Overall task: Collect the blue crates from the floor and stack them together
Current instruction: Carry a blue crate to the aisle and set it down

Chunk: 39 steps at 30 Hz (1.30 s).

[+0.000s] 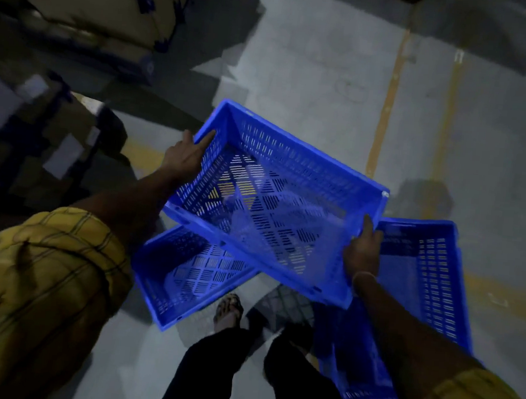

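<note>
The left hand [185, 155] grips one short rim of a perforated blue crate [274, 200]; the right hand [361, 254] clasps the opposite rim, so the crate hangs tilted above the floor [329, 63]. Two more blue crates lie below: one at lower left [186, 275], one at right [432, 275]. Risk: lowered askew, the held crate would likely jam on a rim rather than nest, or strike the sandalled foot [229, 310].

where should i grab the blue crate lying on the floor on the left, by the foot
Probably by the top rim of its two short end walls, one hand on each, coming down from above. The left floor crate sits open side up with a stiff rim all round, the way the left hand and right hand hold the lifted crate.
</note>
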Each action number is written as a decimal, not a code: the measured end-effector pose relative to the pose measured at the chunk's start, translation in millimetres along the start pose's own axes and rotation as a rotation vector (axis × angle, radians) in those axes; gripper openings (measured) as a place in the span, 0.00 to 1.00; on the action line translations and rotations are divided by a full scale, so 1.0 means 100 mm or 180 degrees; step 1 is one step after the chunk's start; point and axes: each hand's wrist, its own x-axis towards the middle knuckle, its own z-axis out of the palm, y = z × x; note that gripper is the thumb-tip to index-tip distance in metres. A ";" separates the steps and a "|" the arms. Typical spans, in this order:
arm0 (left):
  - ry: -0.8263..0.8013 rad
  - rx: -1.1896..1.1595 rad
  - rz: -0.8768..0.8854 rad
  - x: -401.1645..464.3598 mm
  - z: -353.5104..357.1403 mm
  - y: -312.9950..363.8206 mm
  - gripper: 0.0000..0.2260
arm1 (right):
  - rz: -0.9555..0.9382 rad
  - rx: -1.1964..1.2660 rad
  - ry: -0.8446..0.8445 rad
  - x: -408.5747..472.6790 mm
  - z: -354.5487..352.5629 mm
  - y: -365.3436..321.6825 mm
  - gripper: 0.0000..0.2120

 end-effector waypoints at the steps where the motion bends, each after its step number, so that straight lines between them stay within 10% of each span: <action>1: -0.0022 -0.0061 -0.0023 -0.17 -0.17 -0.02 0.38 | -0.0094 -0.0123 -0.0051 -0.02 -0.17 -0.06 0.31; 14: 0.0633 -0.0911 -0.0325 -2.93 -1.40 -0.18 0.35 | -0.1556 -0.1005 0.0092 -0.96 -2.10 -1.15 0.30; 39: 0.2002 -0.1685 -0.3004 -7.25 -0.22 0.88 0.31 | -0.4136 -0.1159 -0.0841 -2.61 -1.66 -1.83 0.29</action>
